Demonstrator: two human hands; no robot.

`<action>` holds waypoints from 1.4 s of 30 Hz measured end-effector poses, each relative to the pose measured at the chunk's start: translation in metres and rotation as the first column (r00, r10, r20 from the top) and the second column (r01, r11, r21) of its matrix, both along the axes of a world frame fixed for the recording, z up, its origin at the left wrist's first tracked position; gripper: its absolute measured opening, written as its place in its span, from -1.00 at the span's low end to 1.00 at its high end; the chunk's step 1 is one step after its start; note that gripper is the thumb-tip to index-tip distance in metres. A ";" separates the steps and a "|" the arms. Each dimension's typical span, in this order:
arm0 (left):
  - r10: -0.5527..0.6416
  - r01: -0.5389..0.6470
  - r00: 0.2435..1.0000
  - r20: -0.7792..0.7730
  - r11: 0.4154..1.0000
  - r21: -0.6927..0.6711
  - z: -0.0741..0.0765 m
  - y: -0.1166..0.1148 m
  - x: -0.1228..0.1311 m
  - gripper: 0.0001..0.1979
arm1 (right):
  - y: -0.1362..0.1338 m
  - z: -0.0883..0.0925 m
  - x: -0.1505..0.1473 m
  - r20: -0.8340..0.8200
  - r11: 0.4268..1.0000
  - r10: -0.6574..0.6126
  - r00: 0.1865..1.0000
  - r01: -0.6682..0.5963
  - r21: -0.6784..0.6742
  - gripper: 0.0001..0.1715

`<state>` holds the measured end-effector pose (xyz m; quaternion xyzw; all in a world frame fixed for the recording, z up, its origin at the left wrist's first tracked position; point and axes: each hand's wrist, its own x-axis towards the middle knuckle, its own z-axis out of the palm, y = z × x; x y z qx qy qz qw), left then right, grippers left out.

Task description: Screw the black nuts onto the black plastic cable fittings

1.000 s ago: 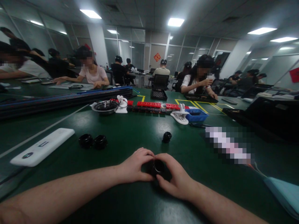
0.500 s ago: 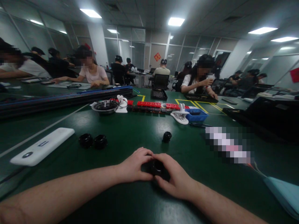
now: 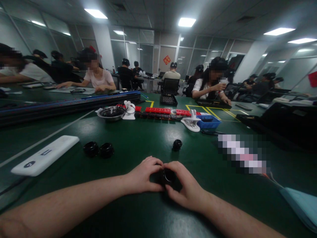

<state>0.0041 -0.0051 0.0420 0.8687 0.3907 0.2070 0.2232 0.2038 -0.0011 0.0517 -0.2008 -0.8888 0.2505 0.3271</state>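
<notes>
A black ring-shaped part [image 3: 168, 176] is between my hands, low at the middle of the green table [image 3: 138, 138]. My right hand [image 3: 189, 188] curves round its right side, thumb below and fingers above. My left hand [image 3: 143, 175] closes on its left side, fingertips meeting those of my right hand. Another small black part [image 3: 177, 145] stands on the table just beyond. Two similar black parts [image 3: 91, 149] [image 3: 106, 150] sit side by side to the left.
A white power bank-like device [image 3: 47, 155] lies at left. Farther off are a metal bowl [image 3: 111, 113], white clamps [image 3: 191, 121], red blocks [image 3: 158, 110] and a blue bin [image 3: 209, 122]. A light blue object [image 3: 300, 206] lies at right. People sit beyond.
The black part between my hands has turned slightly, showing more of its round opening. My right hand has shifted a little; my left hand is nearly unmoved.
</notes>
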 end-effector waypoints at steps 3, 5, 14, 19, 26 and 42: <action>-0.005 0.005 1.000 0.004 1.000 -0.002 0.000 0.000 0.000 -0.59 | 0.000 0.002 -0.001 0.032 0.999 0.033 0.999 -0.033 -0.011 -0.29; 0.002 -0.002 1.000 0.005 1.000 -0.013 -0.001 0.000 0.000 -0.58 | 0.000 0.002 -0.002 0.073 1.000 0.013 0.997 -0.012 -0.012 -0.23; 0.011 -0.010 1.000 0.005 1.000 -0.024 0.001 -0.001 0.000 -0.57 | 0.000 -0.002 0.001 0.022 0.996 -0.091 0.996 0.090 0.018 -0.40; 0.001 -0.001 1.000 0.012 0.999 -0.037 0.001 -0.001 0.000 -0.58 | -0.001 -0.002 0.000 0.090 1.000 -0.014 0.996 0.013 0.009 -0.23; -0.003 0.003 1.000 0.010 1.000 -0.003 -0.002 0.001 -0.001 -0.56 | 0.001 -0.004 0.001 0.040 0.995 -0.098 0.994 0.098 -0.003 -0.33; 0.004 -0.004 1.000 0.002 1.000 -0.019 -0.003 0.002 -0.001 -0.57 | 0.000 -0.002 0.001 0.024 0.996 -0.089 0.996 0.090 -0.014 -0.40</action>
